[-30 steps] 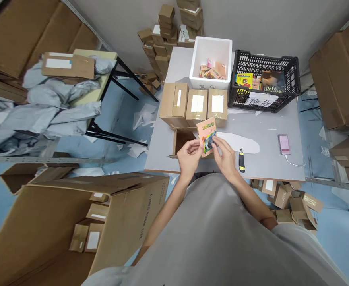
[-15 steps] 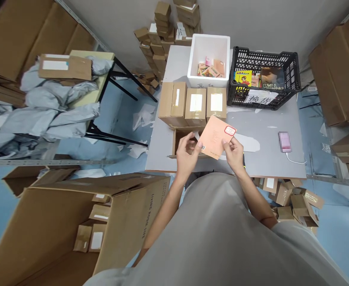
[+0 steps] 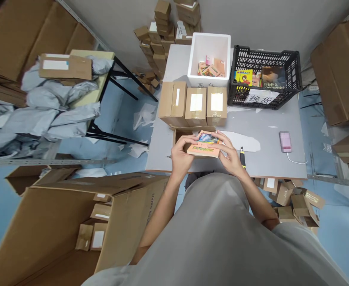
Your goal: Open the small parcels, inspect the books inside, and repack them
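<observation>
Between my two hands is a small orange book (image 3: pixel 203 150) with a blue picture on its cover, its thick edge facing me. My left hand (image 3: pixel 183 153) grips its left side, and my right hand (image 3: pixel 229 155) grips its right side with fingers over the top. Behind and below the book, an open cardboard box (image 3: pixel 179 134) is partly hidden. Three closed cartons with labels, the middle one (image 3: pixel 196 105) among them, stand in a row beyond it. A black and yellow cutter (image 3: pixel 242 158) lies right of my right hand.
A white foam box (image 3: pixel 208 82) and a black crate (image 3: pixel 264 89) hold books at the table's back. A phone (image 3: pixel 285 142) with a cable lies right. A large open carton (image 3: pixel 132 214) stands lower left, beside a side table (image 3: pixel 86 95) with grey parcels.
The orange book has been turned so its picture cover and thick edge show. My right hand has moved slightly left, and my left hand has closed on the book. The cutter shows more fully.
</observation>
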Tool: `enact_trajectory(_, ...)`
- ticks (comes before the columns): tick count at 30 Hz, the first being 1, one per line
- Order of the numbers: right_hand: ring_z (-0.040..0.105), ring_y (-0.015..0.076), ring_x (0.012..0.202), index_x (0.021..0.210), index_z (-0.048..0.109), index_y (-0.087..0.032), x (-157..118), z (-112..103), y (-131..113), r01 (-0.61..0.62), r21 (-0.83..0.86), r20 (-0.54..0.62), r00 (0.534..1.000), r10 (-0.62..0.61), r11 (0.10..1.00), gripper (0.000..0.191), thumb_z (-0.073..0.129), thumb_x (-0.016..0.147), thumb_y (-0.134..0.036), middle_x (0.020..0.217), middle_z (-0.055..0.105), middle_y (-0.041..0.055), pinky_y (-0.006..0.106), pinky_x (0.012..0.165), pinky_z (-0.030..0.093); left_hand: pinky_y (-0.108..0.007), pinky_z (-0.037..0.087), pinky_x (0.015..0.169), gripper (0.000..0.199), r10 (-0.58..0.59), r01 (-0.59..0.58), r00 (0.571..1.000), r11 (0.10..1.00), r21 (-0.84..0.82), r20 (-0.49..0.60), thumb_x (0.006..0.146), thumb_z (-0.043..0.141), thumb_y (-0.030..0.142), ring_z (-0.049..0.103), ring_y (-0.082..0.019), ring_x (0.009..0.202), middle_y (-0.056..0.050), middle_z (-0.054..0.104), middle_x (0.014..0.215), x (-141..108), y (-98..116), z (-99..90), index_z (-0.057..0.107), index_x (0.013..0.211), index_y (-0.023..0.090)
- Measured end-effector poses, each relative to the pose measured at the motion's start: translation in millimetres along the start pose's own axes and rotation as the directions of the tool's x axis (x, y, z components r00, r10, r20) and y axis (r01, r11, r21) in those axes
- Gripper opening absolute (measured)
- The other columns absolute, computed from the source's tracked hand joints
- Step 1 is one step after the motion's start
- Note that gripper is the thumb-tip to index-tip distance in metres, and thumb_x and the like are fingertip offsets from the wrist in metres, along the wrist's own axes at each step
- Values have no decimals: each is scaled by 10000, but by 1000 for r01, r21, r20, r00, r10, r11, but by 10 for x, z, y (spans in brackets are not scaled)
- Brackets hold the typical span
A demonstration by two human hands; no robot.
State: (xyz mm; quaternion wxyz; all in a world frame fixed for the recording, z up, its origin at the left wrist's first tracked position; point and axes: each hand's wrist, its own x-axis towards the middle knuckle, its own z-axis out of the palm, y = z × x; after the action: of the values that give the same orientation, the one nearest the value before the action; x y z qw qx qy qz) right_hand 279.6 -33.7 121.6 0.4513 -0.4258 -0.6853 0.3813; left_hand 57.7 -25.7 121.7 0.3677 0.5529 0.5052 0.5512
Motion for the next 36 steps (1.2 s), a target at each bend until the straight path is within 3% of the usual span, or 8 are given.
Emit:
enact_trajectory(6, 695, 308, 1479, 1258, 858, -315, -8, 17, 140, -91, 80, -78, 992, 97, 993, 352, 594, 1162, -527, 1483, 804, 103, 569, 1320, 512, -432, 640, 1056, 46, -59, 60, 998, 996, 73, -17, 925, 820, 295, 812, -258, 1093, -55, 851, 1056, -43, 13, 19, 811, 950, 258)
enact_trajectory(11, 800, 299, 1196, 1233, 825, -237, -106, 149, 399, -328, 231, -223, 899, 378, 916, 536, 651, 1081, -721, 1258, 863, 127, 428, 1080, 646, -352, 672, 864, 159, -154, 143, 986, 977, 158, 61, 970, 838, 408, 819, -231, 902, -50, 851, 969, -90, -67, 35, 859, 1006, 254)
enact_trajectory(16, 795, 238, 923, 1303, 781, -221, -260, 190, 660, -452, 383, -90, 850, 520, 805, 615, 787, 976, -742, 990, 834, 65, 365, 877, 656, -329, 682, 751, 361, -286, 279, 957, 953, 114, 54, 928, 872, 600, 823, -232, 820, -65, 862, 969, -64, -287, 105, 867, 1025, 253)
enact_trajectory(20, 755, 199, 780, 1258, 774, -226, -360, 161, 792, -546, 495, 23, 786, 618, 676, 652, 903, 860, -726, 934, 809, 47, 301, 669, 622, -341, 680, 669, 613, -462, 463, 882, 886, 20, 93, 837, 882, 792, 815, -257, 798, -91, 855, 940, 49, -449, 246, 846, 1070, 225)
enact_trajectory(27, 739, 232, 754, 1311, 783, -250, -260, 65, 893, -571, 595, -21, 693, 721, 566, 748, 923, 803, -781, 990, 817, 74, 297, 461, 610, -326, 644, 497, 900, -629, 681, 680, 732, -6, 377, 804, 900, 797, 826, -288, 858, -128, 848, 1143, 190, -555, 339, 732, 1478, 224)
enact_trajectory(29, 783, 266, 823, 1326, 782, -249, -30, -3, 901, -559, 603, -40, 691, 722, 569, 774, 931, 792, -789, 1025, 836, 81, 335, 506, 668, -329, 669, 551, 887, -602, 656, 699, 755, -10, 387, 836, 894, 744, 831, -277, 878, -131, 848, 1179, 361, -550, 360, 708, 1523, 215)
enact_trajectory(31, 826, 302, 937, 1330, 781, -246, 388, -106, 896, -511, 623, -74, 715, 695, 592, 780, 947, 783, -776, 1094, 859, 89, 386, 613, 735, -367, 721, 699, 821, -522, 568, 778, 822, -37, 349, 862, 888, 690, 847, -295, 981, -146, 847, 1246, 709, -512, 424, 731, 1493, 188)
enact_trajectory(36, 701, 316, 1500, 1308, 780, -281, 1976, -374, 817, -240, 778, -138, 837, 530, 581, 580, 974, 817, -521, 1444, 815, 84, 503, 1218, 669, -517, 597, 1260, 615, -218, 221, 975, 957, -187, 40, 924, 857, 575, 711, -379, 1490, -209, 754, 1559, 2072, -277, 686, 783, 1373, 161)
